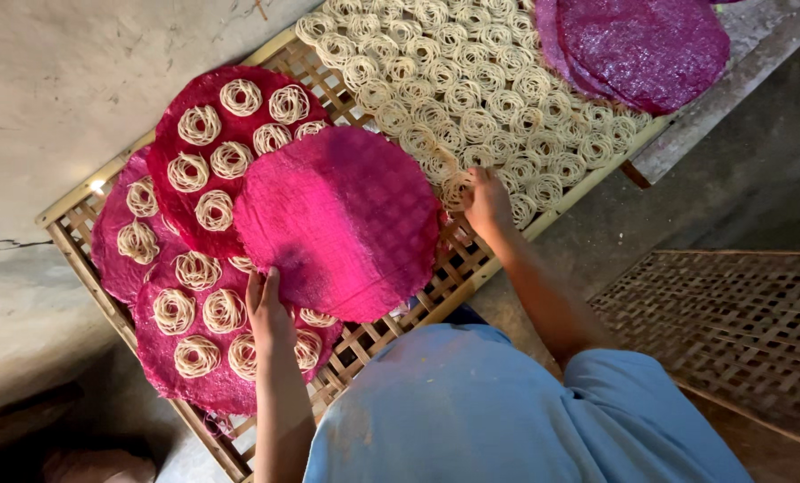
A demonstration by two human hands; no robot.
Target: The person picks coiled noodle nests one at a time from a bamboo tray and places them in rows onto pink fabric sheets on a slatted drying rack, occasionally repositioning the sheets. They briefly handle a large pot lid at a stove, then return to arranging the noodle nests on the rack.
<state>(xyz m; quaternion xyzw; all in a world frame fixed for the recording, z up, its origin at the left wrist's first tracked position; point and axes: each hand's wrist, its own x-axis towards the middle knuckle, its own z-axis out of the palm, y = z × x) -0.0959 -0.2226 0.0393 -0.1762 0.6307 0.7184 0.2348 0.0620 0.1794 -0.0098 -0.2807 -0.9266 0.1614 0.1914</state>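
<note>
On the bamboo rack (471,268), the left hand (267,309) grips the edge of a bare pink mat (342,219), keeping it flat for loading, while the right hand (485,199) pinches one noodle coil (456,190) from the rows beside it.

The one camera sits on my head, looking steeply down over my blue shirt at close range. The lattice rack (471,268) runs from seven o'clock to one o'clock; a second lattice (731,322) lies at four o'clock.
</note>
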